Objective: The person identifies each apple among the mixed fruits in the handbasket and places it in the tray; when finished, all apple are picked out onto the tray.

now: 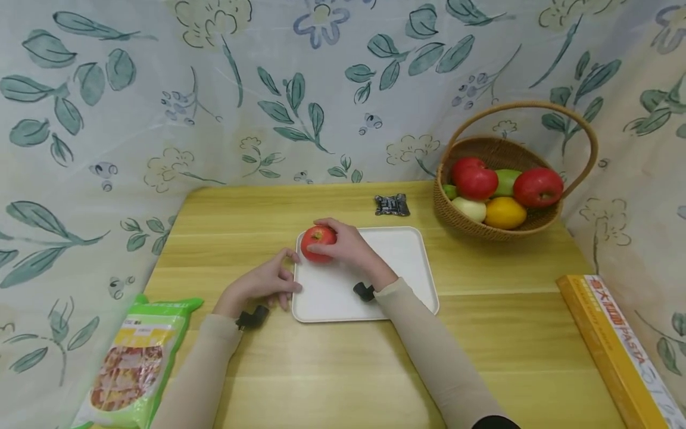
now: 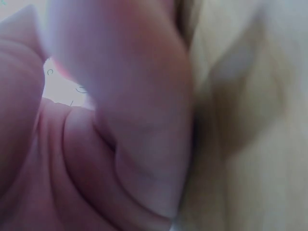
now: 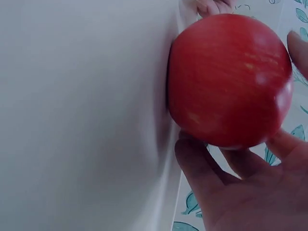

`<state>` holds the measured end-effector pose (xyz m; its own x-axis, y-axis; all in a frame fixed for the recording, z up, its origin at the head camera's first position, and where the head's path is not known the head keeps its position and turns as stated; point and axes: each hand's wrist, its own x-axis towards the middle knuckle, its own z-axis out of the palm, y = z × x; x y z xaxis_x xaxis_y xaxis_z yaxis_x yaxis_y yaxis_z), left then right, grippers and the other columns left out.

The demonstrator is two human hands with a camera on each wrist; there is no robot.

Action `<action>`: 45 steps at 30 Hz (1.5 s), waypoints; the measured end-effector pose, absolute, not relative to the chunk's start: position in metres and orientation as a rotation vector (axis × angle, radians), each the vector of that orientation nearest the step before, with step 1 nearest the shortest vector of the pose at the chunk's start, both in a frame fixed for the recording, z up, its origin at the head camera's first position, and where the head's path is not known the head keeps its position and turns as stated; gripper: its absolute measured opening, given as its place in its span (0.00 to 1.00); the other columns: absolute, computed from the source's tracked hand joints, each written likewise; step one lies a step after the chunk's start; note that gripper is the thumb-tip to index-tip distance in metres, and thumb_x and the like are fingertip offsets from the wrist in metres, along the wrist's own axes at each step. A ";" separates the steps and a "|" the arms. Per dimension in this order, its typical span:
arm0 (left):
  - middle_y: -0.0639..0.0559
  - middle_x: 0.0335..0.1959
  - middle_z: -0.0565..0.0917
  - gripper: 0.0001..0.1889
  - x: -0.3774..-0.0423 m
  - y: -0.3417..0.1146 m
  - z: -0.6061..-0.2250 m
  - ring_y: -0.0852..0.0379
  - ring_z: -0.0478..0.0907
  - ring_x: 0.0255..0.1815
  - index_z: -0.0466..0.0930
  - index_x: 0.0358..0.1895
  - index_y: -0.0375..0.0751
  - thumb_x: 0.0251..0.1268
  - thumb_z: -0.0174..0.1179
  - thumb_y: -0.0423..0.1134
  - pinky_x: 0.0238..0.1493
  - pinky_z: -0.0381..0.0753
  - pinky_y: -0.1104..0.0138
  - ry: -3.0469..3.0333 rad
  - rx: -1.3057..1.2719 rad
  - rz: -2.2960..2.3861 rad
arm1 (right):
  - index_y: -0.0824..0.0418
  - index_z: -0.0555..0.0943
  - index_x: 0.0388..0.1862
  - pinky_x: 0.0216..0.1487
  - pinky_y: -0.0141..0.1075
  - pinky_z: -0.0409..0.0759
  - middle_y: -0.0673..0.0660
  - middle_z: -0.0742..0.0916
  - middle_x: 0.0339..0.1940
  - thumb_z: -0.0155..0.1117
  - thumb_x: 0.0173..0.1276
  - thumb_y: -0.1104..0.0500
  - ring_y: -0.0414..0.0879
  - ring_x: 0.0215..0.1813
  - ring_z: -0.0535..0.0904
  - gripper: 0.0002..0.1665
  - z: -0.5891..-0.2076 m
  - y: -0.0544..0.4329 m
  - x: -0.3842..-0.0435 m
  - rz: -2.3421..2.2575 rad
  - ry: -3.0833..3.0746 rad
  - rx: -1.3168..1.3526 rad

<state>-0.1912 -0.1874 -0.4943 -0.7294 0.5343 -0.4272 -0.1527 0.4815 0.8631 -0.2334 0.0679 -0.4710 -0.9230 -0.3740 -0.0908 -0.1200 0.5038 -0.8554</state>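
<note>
A red apple [image 1: 318, 243] is at the upper left corner of a white rectangular tray [image 1: 396, 250]. My right hand [image 1: 348, 244] grips it from the right, thumb on the near side and fingers round the far side. In the right wrist view, the apple [image 3: 228, 79] sits close against the tray's pale surface [image 3: 86, 115], with fingers curved round it. My left hand [image 1: 262, 283] is beside the tray's left edge, fingers loosely bent and fingertips right at the rim. Only the blurred palm and fingers of the left hand [image 2: 130, 96] fill most of the left wrist view.
Behind the tray lies a small black wrapped packet [image 1: 392, 205]. A wicker basket [image 1: 466, 221] of fruit and vegetables stands at the back right. A green-edged food bag [image 1: 131, 363] lies at the front left, and a yellow pasta box [image 1: 616, 345] along the right edge.
</note>
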 end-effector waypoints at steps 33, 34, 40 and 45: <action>0.47 0.29 0.85 0.36 -0.181 -0.193 -0.493 0.54 0.83 0.18 0.57 0.69 0.47 0.69 0.73 0.41 0.17 0.76 0.68 2.069 0.252 1.327 | 0.45 0.66 0.82 0.88 0.48 0.58 0.55 0.73 0.81 0.75 0.71 0.60 0.50 0.83 0.65 0.45 -0.358 0.276 -0.215 -1.985 2.873 -0.123; 0.47 0.29 0.85 0.36 -0.181 -0.192 -0.493 0.55 0.83 0.18 0.57 0.69 0.48 0.69 0.73 0.41 0.17 0.75 0.68 2.065 0.250 1.328 | 0.44 0.66 0.82 0.88 0.47 0.57 0.54 0.73 0.82 0.75 0.71 0.58 0.49 0.84 0.65 0.45 -0.359 0.284 -0.216 -1.997 2.889 -0.054; 0.46 0.29 0.85 0.36 -0.182 -0.186 -0.493 0.54 0.83 0.18 0.57 0.70 0.48 0.68 0.73 0.42 0.17 0.75 0.68 2.057 0.253 1.322 | 0.38 0.61 0.84 0.89 0.45 0.51 0.48 0.66 0.86 0.74 0.71 0.48 0.45 0.87 0.57 0.47 -0.370 0.321 -0.228 -1.971 2.899 0.316; 0.46 0.29 0.85 0.36 -0.186 -0.184 -0.493 0.54 0.84 0.19 0.57 0.69 0.48 0.68 0.73 0.42 0.17 0.76 0.68 2.057 0.264 1.297 | 0.34 0.57 0.85 0.89 0.52 0.50 0.47 0.60 0.89 0.73 0.71 0.40 0.47 0.89 0.52 0.50 -0.378 0.332 -0.242 -1.914 2.821 0.401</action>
